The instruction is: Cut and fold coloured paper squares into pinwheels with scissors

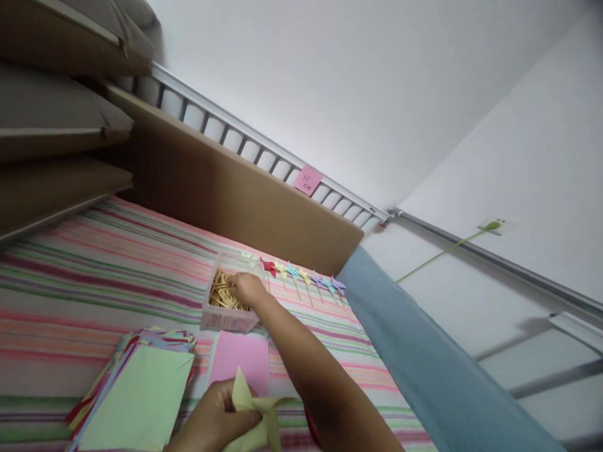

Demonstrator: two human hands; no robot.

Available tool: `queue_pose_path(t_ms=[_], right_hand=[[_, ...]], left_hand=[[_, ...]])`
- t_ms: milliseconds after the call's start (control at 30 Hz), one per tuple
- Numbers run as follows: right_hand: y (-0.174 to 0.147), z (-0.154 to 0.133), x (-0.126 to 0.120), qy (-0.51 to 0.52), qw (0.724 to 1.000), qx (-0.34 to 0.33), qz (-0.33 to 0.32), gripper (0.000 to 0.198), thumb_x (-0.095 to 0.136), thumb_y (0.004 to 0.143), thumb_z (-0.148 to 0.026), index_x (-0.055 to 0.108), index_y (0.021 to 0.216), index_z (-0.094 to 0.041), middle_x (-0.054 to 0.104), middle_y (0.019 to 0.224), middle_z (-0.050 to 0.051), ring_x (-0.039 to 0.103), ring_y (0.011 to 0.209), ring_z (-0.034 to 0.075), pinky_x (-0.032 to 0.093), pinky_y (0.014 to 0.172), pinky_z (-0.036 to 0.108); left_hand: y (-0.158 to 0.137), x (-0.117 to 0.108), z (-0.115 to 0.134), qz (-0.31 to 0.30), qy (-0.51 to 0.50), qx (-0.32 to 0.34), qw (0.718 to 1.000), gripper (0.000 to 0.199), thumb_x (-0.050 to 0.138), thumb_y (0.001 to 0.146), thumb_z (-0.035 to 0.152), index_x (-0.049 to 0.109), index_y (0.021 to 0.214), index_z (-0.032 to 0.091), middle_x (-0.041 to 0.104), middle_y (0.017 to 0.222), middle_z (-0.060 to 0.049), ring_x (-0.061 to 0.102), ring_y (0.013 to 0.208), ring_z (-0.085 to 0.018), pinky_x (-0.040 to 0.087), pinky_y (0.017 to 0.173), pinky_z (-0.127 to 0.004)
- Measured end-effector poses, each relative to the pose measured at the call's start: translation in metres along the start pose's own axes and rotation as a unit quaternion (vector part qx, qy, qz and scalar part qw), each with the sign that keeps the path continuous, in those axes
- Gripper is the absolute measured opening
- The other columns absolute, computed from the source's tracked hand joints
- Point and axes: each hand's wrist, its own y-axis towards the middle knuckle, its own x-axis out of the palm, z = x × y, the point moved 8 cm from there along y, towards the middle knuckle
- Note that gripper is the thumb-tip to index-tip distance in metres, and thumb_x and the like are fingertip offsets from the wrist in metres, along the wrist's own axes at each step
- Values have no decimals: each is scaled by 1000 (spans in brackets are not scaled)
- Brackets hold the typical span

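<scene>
My left hand (214,417) pinches a pale yellow paper pinwheel (257,414) with its blades folded, low in the view. Farther forward, my right hand (247,289) is inside a clear plastic box (230,320), its fingers drawn together at a heap of thin wooden sticks (223,292). Whether a stick is between those fingertips I cannot make out. Just in front of the box lies a stack of pink square paper (242,358), partly behind my left hand. To its left is a pile of coloured paper sheets (141,395), pale green on top.
Beyond the box, several finished pinwheels on sticks (292,271) lie in a row on the striped cloth (155,263). A brown board (226,194) and a metal railing with a pink note (308,180) stand behind. Grey cushioned pieces (56,100) are at left, blue fabric (414,339) at right.
</scene>
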Motion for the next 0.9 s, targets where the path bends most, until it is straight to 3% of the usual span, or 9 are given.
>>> queue_pose_path(t_ms=[133,267,300,367,400,500,633,900], right_hand=[[-29,-10,-56,109,985,6,137,10,52,80,-18,62,83,-18,62,88,3,57,88,15,42,80,27],[-101,-14,-88,212,950,30,228,13,47,81,-25,55,88,-17,62,89,4,58,84,14,45,75,27],[-122,-13,-87,252,938,38,233,14,46,81,-26,54,86,-16,63,83,3,60,79,14,46,72,26],[-159,-6,-66,472,855,69,205,11,53,75,-25,55,79,-16,62,68,1,60,71,15,46,70,28],[-175,-4,-53,530,820,92,193,11,56,73,-24,57,78,-15,61,64,0,60,66,14,46,68,27],[-212,-1,-16,614,754,156,176,13,59,69,-22,62,77,-13,59,60,-1,55,55,10,45,59,24],[-234,-6,2,633,730,183,181,10,61,66,-22,63,70,-13,57,56,-3,48,44,7,39,46,20],[-241,-18,-10,643,719,195,177,7,68,60,-19,62,63,-15,56,50,-5,46,44,7,36,44,19]], left_hand=[[-2,-4,6,19,14,12,1000,28,78,45,34,65,61,14,61,50,2,48,46,-11,35,50,-22],[-9,-15,27,42,65,48,996,27,76,50,35,60,59,15,54,47,5,42,43,-8,31,46,-21],[-11,-15,33,36,86,62,994,26,74,53,36,60,60,15,54,48,4,41,43,-8,30,46,-21],[-15,-10,41,-6,126,73,989,24,71,59,37,62,62,15,54,52,3,42,46,-9,31,48,-21],[-17,-7,44,-20,142,84,986,22,70,60,36,62,62,15,55,54,2,44,49,-10,33,49,-21],[-24,5,50,-56,199,108,972,16,67,65,32,66,65,16,60,64,-2,51,59,-14,38,56,-23],[-31,16,60,-59,255,149,954,8,63,69,24,68,69,18,64,75,-4,58,70,-17,42,64,-24],[-37,6,77,4,274,199,941,7,63,71,24,69,69,20,65,74,-3,59,71,-17,44,65,-24]])
